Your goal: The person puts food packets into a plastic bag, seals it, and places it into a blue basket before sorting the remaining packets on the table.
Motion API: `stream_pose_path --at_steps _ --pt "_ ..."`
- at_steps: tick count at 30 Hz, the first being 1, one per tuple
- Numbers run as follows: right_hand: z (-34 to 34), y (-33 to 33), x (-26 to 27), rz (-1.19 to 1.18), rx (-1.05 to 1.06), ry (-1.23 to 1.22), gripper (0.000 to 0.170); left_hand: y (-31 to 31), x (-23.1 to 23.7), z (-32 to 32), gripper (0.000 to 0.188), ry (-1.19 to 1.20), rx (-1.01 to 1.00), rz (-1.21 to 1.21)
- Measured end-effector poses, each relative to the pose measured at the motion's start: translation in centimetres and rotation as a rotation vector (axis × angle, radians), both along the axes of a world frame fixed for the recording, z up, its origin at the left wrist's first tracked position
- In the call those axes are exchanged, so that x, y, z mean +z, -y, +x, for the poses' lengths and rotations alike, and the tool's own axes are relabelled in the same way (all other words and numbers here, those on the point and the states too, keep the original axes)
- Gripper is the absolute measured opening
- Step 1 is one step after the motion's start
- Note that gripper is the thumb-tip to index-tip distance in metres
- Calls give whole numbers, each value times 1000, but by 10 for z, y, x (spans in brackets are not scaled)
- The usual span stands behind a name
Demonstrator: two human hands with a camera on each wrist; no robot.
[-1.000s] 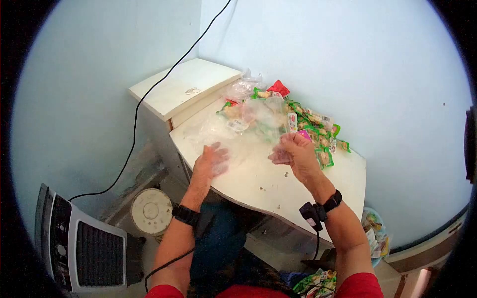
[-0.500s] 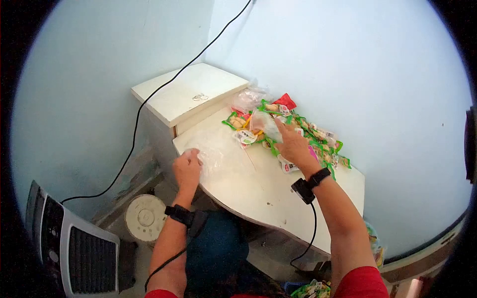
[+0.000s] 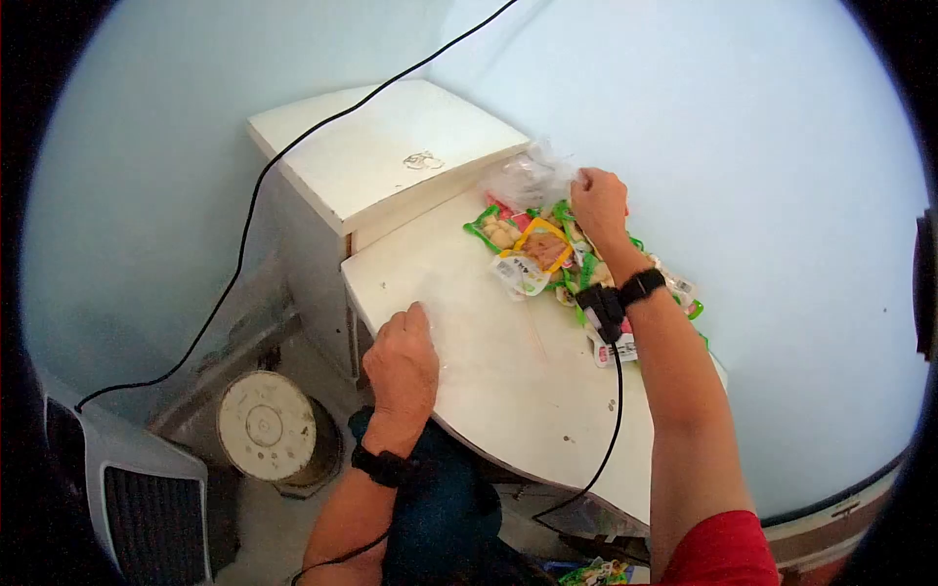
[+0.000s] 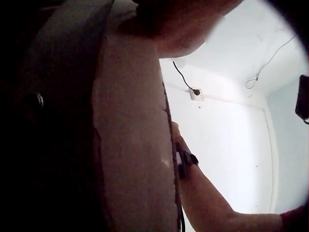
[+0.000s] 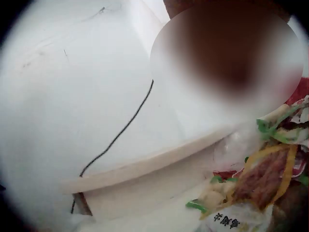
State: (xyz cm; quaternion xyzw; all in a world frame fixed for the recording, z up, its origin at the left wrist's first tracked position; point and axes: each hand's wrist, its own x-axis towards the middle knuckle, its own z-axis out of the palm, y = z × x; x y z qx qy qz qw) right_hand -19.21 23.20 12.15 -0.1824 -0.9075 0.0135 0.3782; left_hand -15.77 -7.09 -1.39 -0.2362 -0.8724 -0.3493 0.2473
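Observation:
The left hand (image 3: 403,361) is at the white table's (image 3: 489,371) front left edge, fingers curled round thin clear plastic (image 3: 437,337) that shows only faintly. Over the back of the pile, near the wall, the right hand (image 3: 600,207) pinches the edge of a crumpled clear plastic bag (image 3: 530,181). Below it lie green-edged snack packets (image 3: 498,230) and a yellow-edged packet (image 3: 543,246), also visible in the right wrist view as a yellow-edged packet (image 5: 263,176). The right hand (image 5: 227,46) is blurred there; the left wrist view is mostly dark.
A raised white cabinet top (image 3: 391,146) adjoins the table at the back left. A black cable (image 3: 256,195) hangs across the left side. On the floor stand a round-lidded bucket (image 3: 264,425) and a grey appliance (image 3: 151,488). More packets (image 3: 594,572) are at the bottom.
The right hand has moved back from the middle of the packets to the clear bag by the wall. The left hand, lower than the right, stays near the front edge; its plastic is less spread out.

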Motion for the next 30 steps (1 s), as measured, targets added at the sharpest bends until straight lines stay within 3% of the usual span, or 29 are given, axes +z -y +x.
stream_pose_path --at_steps 3,4,8,11,14,17,19,21,24,27,28,30 --pt "-51 -31 -37 239 -6 417 33 3 -1 -1 14 -12 -28 18" --pt "-57 -27 -45 124 35 578 42 3 0 0 17 -49 -15 38" --pt "-63 -1 -54 38 81 650 41 5 0 -1 18 -11 -48 32" --pt "-48 30 -34 -7 -15 438 36 5 -1 -1 21 37 -51 89" --pt "-23 28 -25 121 11 133 41 5 -1 -3 15 -62 -38 82" --pt "27 42 -7 -136 -21 377 42 5 -5 -5 16 -13 -48 118" --pt "64 48 -21 -496 81 473 47 4 -4 -7 18 16 -45 155" --pt "98 69 -33 -960 42 521 57 4 -3 -6 21 43 -80 221" --pt "129 90 -50 -1121 131 603 39 12 6 -5 26 151 -198 314" --pt "149 93 -68 -1201 360 454 32 25 27 11 27 506 -385 546" --pt "157 93 -70 -1315 429 373 21 28 33 15 27 508 -402 572" --pt "173 93 -67 -1410 454 238 20 33 41 25 27 523 -437 629"
